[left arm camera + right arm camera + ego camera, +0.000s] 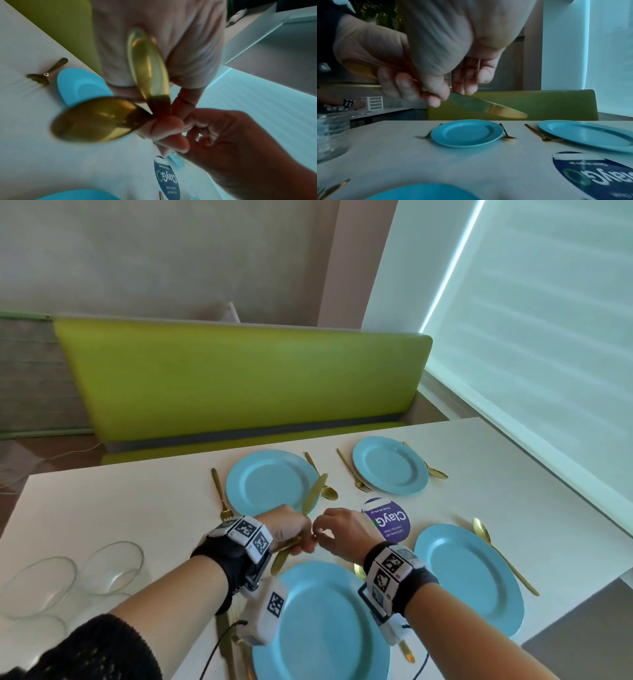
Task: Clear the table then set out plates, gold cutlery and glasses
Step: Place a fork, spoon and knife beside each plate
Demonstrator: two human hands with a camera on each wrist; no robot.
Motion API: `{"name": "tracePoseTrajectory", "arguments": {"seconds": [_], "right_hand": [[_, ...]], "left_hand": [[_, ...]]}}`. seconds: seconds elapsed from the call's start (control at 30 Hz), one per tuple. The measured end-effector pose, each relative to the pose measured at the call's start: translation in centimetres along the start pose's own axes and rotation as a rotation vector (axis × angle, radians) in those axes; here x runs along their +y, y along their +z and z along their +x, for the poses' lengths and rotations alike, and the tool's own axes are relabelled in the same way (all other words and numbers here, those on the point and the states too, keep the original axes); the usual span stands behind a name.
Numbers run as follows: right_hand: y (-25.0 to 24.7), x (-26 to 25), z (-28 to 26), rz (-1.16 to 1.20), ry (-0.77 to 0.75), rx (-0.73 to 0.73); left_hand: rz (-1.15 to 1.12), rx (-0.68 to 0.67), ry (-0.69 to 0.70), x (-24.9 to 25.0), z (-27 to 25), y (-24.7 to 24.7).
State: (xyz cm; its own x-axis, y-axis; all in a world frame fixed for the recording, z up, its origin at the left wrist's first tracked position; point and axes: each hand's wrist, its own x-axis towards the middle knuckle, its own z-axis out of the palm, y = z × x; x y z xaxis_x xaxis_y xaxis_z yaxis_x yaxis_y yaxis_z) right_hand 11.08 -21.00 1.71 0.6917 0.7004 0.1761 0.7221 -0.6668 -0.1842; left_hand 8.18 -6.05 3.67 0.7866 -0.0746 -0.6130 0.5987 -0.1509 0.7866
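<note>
Cutlery-laying step: the left hand (291, 530) grips a bundle of gold knives (313, 496) above the white table (137, 508), while the right hand (337, 530) pinches one handle, likely to draw it out and lay it beside a blue plate (270, 482) just beyond both hands.

A round purple sticker (386, 520) on the table (137, 508) reads "ClayGo", upside down.

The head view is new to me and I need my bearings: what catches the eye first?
Four blue plates on the white table, gold cutlery beside them. At centre, the left hand grips gold knives while the right hand pinches at them. Behind stands a lime-green bench.
</note>
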Motion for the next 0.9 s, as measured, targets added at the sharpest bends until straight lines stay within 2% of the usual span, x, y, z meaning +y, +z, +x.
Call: {"name": "tracePoseTrajectory", "arguments": {"seconds": [0.13,0.27,0.4,0.63,0.9], "right_hand": [[-1.0,2.2,3.2,-0.025,0.095,-0.152],[-1.2,6.2,6.7,-0.126,0.375,-0.306],[0.7,11.1,10.4,-0.173,0.598,-0.450],[4.5,14.9,14.8,0.043,0.946,-0.389],[6.5,15.6,16.3,0.132,1.017,-0.318]], "left_hand": [[-0.122,0.173,-0.015,0.8,2.2,-2.4],[-0.198,0.380,-0.019,1.1,4.8,-5.8],[-0.242,0.469,-0.047,0.9,6.7,-8.2],[-0.264,0.535,-0.099,0.8,9.4,-10.3],[-0.288,0.521,-0.080,1.0,10.7,-10.4]]}}
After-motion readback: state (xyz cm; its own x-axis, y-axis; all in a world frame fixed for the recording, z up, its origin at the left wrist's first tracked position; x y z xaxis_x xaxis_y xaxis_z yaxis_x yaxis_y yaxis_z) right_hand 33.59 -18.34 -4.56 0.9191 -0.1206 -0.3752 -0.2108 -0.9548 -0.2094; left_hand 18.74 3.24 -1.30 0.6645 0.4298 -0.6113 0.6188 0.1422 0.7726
